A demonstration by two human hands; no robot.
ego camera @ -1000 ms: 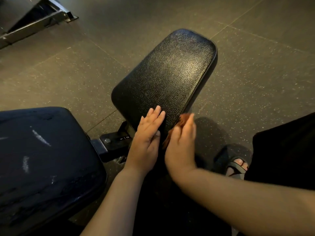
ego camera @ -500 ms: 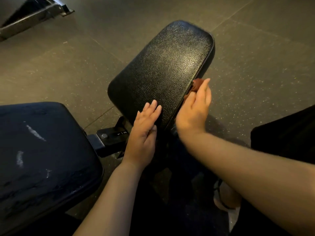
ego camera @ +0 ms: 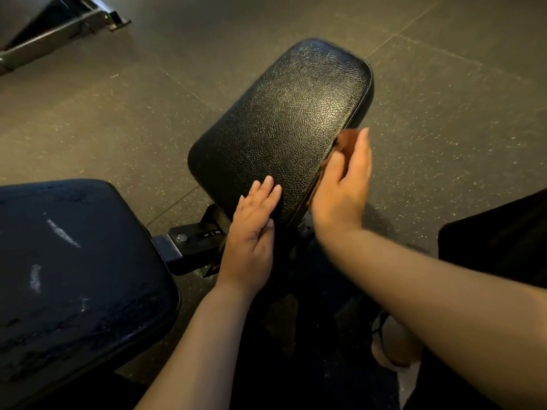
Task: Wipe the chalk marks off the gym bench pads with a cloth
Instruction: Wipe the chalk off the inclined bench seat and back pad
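Observation:
A black textured seat pad (ego camera: 284, 122) stands in the middle of the view. My left hand (ego camera: 251, 235) rests flat on its near corner, fingers straight. My right hand (ego camera: 343, 184) presses a brown cloth (ego camera: 344, 142) against the pad's right side edge; only part of the cloth shows past the fingers. At the lower left lies the larger dark back pad (ego camera: 68, 276), with white chalk streaks (ego camera: 62, 232) on its surface.
A black metal bracket (ego camera: 192, 241) with an adjustment pin joins the two pads. A metal equipment frame (ego camera: 59, 28) lies on the speckled rubber floor at the top left. My foot in a sandal (ego camera: 390, 347) and dark clothing (ego camera: 497, 241) are at the lower right.
My right hand has slid the cloth forward along the seat pad's right edge, from the near corner to about its middle. The left hand has stayed on the near corner.

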